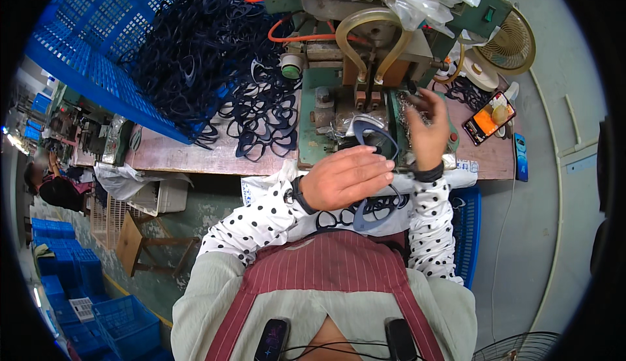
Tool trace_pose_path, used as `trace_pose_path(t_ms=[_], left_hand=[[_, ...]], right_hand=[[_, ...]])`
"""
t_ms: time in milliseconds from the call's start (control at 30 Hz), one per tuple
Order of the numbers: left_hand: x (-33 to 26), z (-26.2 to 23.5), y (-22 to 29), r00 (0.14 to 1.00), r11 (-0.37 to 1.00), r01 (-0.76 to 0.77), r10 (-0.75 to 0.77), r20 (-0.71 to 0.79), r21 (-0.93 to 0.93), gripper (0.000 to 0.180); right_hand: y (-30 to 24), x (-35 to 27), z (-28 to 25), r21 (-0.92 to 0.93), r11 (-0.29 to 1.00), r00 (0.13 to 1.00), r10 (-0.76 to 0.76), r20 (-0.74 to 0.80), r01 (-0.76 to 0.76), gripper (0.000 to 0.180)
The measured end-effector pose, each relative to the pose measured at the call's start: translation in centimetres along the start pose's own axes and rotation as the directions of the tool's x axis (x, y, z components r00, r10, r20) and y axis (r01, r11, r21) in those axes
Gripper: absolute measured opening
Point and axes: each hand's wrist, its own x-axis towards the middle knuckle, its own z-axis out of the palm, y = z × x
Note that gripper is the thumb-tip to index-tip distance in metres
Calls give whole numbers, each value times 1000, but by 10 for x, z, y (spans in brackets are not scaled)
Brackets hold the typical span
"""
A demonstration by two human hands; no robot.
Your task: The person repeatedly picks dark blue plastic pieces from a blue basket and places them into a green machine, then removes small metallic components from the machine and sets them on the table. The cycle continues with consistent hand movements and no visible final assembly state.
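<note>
My left hand is closed on a dark blue eyeglass-shaped frame. One loop shows above the hand, in front of the press; the other hangs below, over my lap. The fingers lie over the middle of the frame. My right hand is raised at the right side of the green press, its fingers bent and apart beside a small dark knob. Nothing shows between them. Two copper-coloured blocks sit under the press's thick hoses, just beyond the upper loop.
A blue basket tips a heap of dark frames onto the bench at left. More frames lie on my lap. At right are a phone, a blue case and a fan. A wooden stool stands at lower left.
</note>
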Motion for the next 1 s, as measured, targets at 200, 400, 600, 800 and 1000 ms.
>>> trace_pose_path(t_ms=[200, 400, 600, 800, 1000], left_hand=[[-4, 5, -7, 1000, 999, 21, -21, 7, -39, 36], [-4, 7, -5, 998, 997, 57, -58, -29, -46, 36], [3, 0, 1, 995, 999, 53, -52, 88, -5, 34], [-47, -26, -36, 955, 924, 295, -276, -111, 243, 21], [-145, -15, -167, 273, -25, 767, -891, -362, 641, 62]], right_hand=[[100, 7, -76, -358, 931, 994, 94, 49, -70, 28], [74, -17, -72, -839, 519, 965, 92, 248, 166, 32], [103, -3, -60, -530, 847, 997, 65, 34, -37, 17], [100, -12, -50, -383, 921, 991, -110, -78, 72, 11], [92, -16, -44, -442, 895, 988, -9, -152, -60, 11]])
